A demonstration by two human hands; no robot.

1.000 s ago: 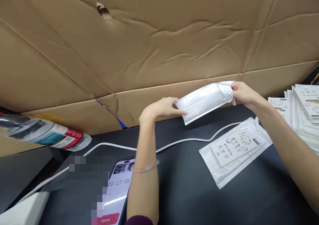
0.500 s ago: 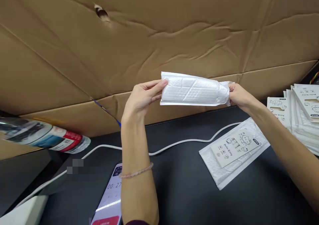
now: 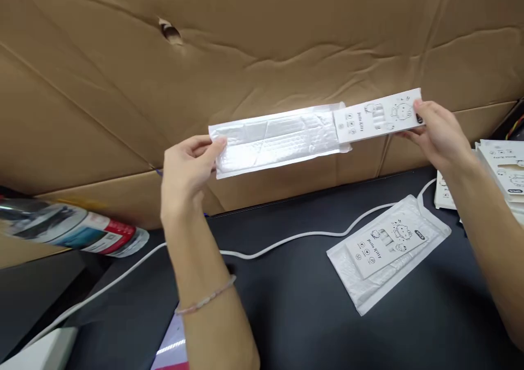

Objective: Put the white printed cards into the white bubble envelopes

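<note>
Pinched by its left end, a white bubble mailer [image 3: 278, 141] is held up in front of the cardboard by my left hand [image 3: 190, 168]. My right hand [image 3: 440, 127] grips the outer end of a flat white Hello Kitty box [image 3: 376, 116], fingers closed around it. The box's inner end meets the mailer's right end; how far it reaches inside is hidden. Below, on the dark table, lies another bubble mailer [image 3: 356, 293] with a second Hello Kitty box [image 3: 385, 242] resting on top.
A pile of Hello Kitty boxes and mailers [image 3: 501, 160] sits at the right. A white cable [image 3: 286, 238] crosses the dark table [image 3: 295, 315]. At the left are a bottle [image 3: 98, 231], a phone [image 3: 174, 342] and a white block [image 3: 45, 351]. Cardboard [image 3: 266, 26] stands behind.
The box now shows outside the mailer's right end, held by my right hand, which has moved right and up. My left hand has shifted left with the mailer.
</note>
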